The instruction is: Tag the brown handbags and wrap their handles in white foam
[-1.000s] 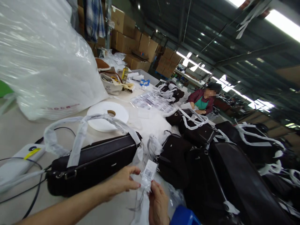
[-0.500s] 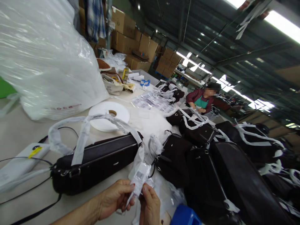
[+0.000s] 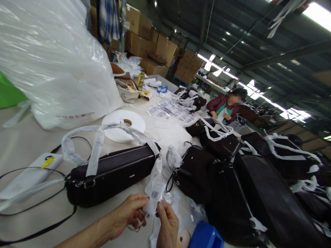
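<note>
My left hand (image 3: 130, 215) pinches the left side of a white barcode tag (image 3: 155, 196) in clear plastic, with a thin white loop hanging under its fingers. The thumb and fingers of my right hand (image 3: 167, 220) close on the tag's right side. Just beyond lies a dark handbag (image 3: 113, 175) with white-wrapped handles (image 3: 93, 156), and a wrapped strip runs from its right end down to the tag. Another dark bag (image 3: 195, 172) sits to the right, a wrapped bundle (image 3: 173, 157) at its top. What my right fingertips press against is partly hidden.
A roll of white tape (image 3: 122, 132) lies behind the handbag, a white power bank-like block (image 3: 31, 175) to its left. A big plastic sack (image 3: 59, 75) stands at left. Several dark bags (image 3: 269, 186) cover the right. A blue container (image 3: 205, 236) is near me. A co-worker (image 3: 223, 105) sits opposite.
The view has shifted slightly, so the bags appear a little further right. The tag has tilted and looks blurrier between my fingers. The co-worker's hands have lifted a pale piece.
</note>
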`<action>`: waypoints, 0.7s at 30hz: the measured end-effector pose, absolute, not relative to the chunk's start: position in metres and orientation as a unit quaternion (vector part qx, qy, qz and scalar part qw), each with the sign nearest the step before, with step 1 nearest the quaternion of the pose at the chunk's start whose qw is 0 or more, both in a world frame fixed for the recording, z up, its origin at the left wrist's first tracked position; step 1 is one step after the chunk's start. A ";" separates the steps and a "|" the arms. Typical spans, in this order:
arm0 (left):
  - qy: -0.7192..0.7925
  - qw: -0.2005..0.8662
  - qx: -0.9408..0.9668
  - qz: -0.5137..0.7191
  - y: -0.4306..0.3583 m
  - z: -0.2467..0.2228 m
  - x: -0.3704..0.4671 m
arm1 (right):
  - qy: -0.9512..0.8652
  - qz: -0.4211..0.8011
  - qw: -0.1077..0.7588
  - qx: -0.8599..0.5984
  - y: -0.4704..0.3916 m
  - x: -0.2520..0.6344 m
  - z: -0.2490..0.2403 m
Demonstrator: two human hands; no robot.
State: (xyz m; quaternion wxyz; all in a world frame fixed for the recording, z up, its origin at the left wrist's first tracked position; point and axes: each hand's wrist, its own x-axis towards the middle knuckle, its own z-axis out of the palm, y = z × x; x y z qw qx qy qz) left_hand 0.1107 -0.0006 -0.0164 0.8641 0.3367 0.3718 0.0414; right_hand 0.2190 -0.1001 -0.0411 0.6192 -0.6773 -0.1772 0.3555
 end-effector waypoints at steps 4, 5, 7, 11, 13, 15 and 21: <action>0.409 0.815 0.406 0.067 0.002 -0.007 0.116 | -0.244 0.328 0.598 -0.689 -0.102 0.216 -0.041; 0.411 0.807 0.418 0.070 0.003 -0.004 0.117 | -0.273 0.303 0.591 -0.696 -0.102 0.214 -0.040; 0.417 0.798 0.431 0.064 0.003 -0.001 0.119 | -0.323 0.243 0.579 -0.708 -0.102 0.209 -0.038; 0.425 0.792 0.436 0.054 0.000 -0.004 0.122 | -0.371 0.171 0.577 -0.708 -0.100 0.195 -0.030; 0.427 0.796 0.426 0.056 -0.002 -0.008 0.122 | -0.387 0.164 0.570 -0.706 -0.100 0.191 -0.028; 0.424 0.806 0.407 0.064 -0.002 -0.012 0.121 | -0.395 0.163 0.565 -0.705 -0.102 0.191 -0.027; 0.382 0.876 0.283 0.079 0.005 -0.009 0.115 | -0.408 0.102 0.536 -0.732 -0.119 0.190 -0.036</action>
